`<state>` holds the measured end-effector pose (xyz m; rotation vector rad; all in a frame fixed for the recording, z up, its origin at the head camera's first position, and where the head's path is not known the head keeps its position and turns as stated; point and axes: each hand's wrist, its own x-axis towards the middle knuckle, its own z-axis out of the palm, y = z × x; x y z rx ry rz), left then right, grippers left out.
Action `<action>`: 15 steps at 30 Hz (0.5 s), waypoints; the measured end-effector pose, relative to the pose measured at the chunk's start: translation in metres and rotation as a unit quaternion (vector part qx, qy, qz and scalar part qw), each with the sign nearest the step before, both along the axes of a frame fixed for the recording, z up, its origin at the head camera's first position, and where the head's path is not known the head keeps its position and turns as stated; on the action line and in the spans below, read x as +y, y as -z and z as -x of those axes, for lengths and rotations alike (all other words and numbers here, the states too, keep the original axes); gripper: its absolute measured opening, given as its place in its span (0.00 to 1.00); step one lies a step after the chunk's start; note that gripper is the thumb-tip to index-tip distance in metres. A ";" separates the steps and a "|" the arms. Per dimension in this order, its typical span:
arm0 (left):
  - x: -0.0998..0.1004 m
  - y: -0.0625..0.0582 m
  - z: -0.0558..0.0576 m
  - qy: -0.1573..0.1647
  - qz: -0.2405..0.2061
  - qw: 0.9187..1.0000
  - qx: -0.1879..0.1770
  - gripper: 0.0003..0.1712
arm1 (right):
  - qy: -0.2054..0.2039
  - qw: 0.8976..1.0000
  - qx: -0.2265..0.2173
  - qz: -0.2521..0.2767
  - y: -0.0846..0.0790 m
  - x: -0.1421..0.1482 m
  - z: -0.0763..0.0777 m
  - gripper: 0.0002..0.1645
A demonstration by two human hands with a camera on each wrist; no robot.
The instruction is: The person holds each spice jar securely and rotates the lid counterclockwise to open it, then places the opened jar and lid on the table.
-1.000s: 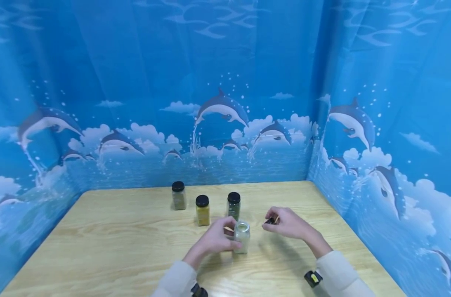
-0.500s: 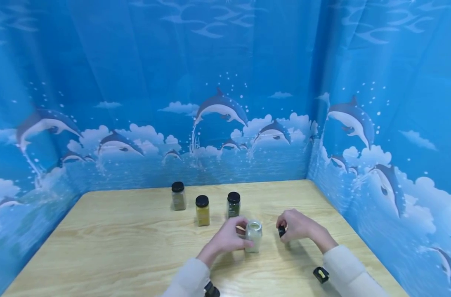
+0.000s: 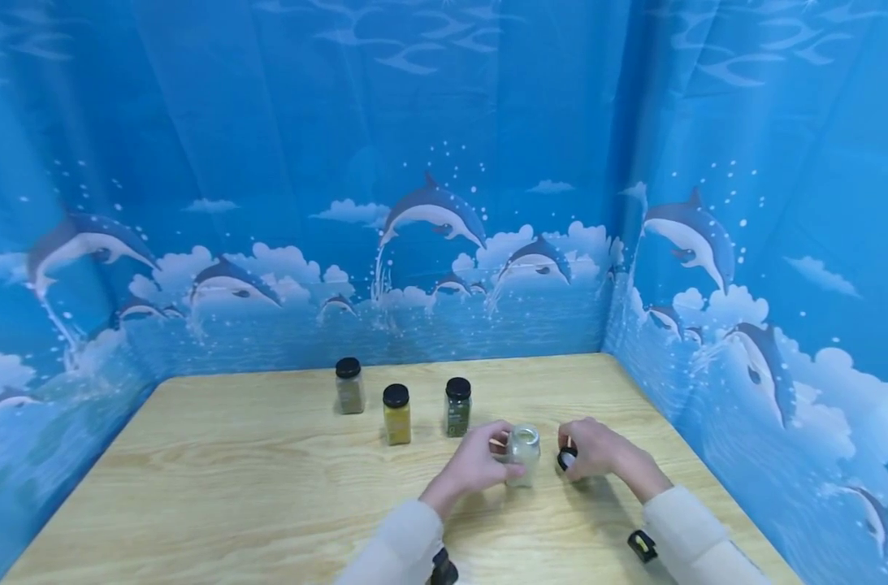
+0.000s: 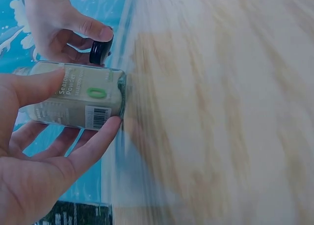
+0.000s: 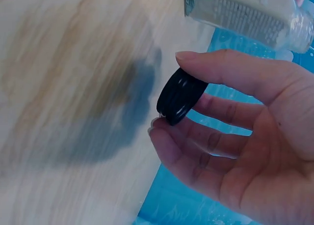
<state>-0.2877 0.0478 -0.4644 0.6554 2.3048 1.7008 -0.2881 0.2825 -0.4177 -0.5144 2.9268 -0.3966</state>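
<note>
My left hand [image 3: 480, 461] grips a clear glass seasoning jar [image 4: 81, 95] around its sides. The jar is uncapped, holds a pale powder and bears a label reading "Seasoning powder" with a barcode. In the head view its open mouth faces up. Just to its right, my right hand [image 3: 597, 451] pinches a black screw lid [image 5: 181, 96] between thumb and fingers. The lid is tipped on edge, its pale inside showing in the head view. Jar and lid are a short gap apart, both over the right part of the table.
Three capped jars stand on the wooden table [image 3: 231, 487]: a greyish-brown one [image 3: 350, 392], a yellow one [image 3: 397, 422] and a dark green one [image 3: 457, 414], the last close behind my left hand. A blue dolphin-print curtain [image 3: 305, 203] borders the table.
My left hand has carried the jar to the right, away from the dark green jar. The right hand has shifted slightly right and turned the lid so its inside shows.
</note>
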 end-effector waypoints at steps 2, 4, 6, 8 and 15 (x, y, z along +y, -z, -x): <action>0.005 0.000 0.001 -0.003 0.001 1.000 0.002 0.26 | 0.004 1.000 0.000 0.004 0.002 0.002 -0.001 0.21; 0.010 0.000 0.002 -0.006 0.000 1.000 0.003 0.27 | 0.004 1.000 0.003 0.008 0.003 0.004 -0.002 0.21; 0.014 0.000 0.002 -0.011 0.005 1.000 0.006 0.27 | 0.002 1.000 0.010 0.012 0.005 0.006 -0.003 0.21; 0.019 0.000 0.003 -0.017 0.011 1.000 0.014 0.28 | 0.001 1.000 0.016 0.014 0.007 0.008 -0.003 0.21; 0.031 -0.004 0.003 -0.033 0.028 0.999 0.023 0.30 | 0.013 1.000 0.006 0.007 0.008 0.010 -0.004 0.23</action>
